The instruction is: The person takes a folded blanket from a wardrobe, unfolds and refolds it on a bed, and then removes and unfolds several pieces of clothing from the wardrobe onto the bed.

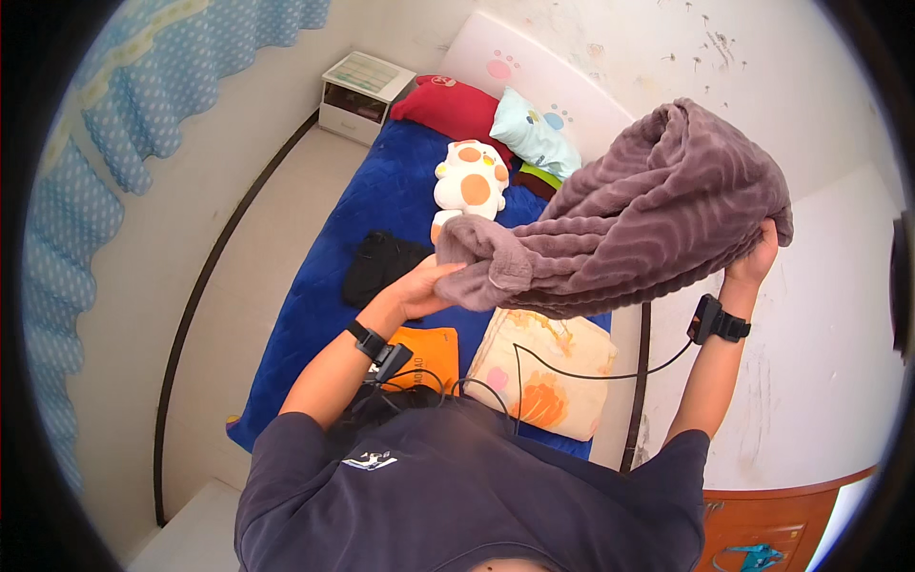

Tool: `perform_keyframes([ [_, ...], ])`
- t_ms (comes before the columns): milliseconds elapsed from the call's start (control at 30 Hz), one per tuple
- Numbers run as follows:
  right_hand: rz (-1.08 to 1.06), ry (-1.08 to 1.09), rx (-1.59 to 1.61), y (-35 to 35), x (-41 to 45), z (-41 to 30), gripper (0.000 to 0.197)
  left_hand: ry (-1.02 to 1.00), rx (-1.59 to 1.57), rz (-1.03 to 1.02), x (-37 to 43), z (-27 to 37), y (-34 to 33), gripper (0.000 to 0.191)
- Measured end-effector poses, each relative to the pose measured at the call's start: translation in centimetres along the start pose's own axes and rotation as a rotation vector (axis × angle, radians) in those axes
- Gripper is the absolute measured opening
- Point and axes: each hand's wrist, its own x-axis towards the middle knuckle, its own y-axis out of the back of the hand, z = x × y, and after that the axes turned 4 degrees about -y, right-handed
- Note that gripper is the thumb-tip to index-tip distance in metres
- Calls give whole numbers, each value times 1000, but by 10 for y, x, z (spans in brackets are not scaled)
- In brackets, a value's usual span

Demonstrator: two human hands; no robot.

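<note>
Held up above the bed is a purple-grey plush garment or blanket [643, 207], bunched into thick ribbed folds. My left hand [423, 287] grips its narrow, cuff-like end. On the other side, my right hand [756, 254] has hold of the wide end from below, with some fingers hidden by the fabric. Under my left forearm lies an orange printed cloth or bag [437, 350]. Just beyond my left hand is a crumpled black cloth [379, 268]. A folded cream fabric with orange flowers [543, 372] rests below the raised plush.
A blue quilted cover [314, 300] spreads over the bed. Near the headboard [500, 46] are a red pillow [454, 107], a light-blue pillow [532, 136] and a white-and-orange plush toy [468, 182]. A white nightstand [361, 93] stands at the far left corner. Cables [572, 373] run from my wrist devices.
</note>
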Motion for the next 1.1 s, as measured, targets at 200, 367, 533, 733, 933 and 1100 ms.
perform_keyframes([
  [200, -129, -182, 320, -24, -19, 7, 34, 149, 693, 368, -8, 12, 43, 16],
  [367, -349, -261, 417, -56, -22, 16, 38, -300, 636, 557, -1, 3, 53, 32],
  [533, -419, -297, 438, -78, -29, 7, 38, -1033, 1820, -28, -2, 8, -20, 51],
  [733, -411, -319, 472, -89, -34, 1, 39, -1064, 1926, -227, 29, -27, -76, 45],
  [933, -284, -259, 388, -61, -31, -7, 40, -1089, 2075, -203, 44, -38, -50, 26],
  [1100, -187, -270, 373, -59, -31, -14, 36, -1160, 2227, -356, 3, -19, -19, 11],
])
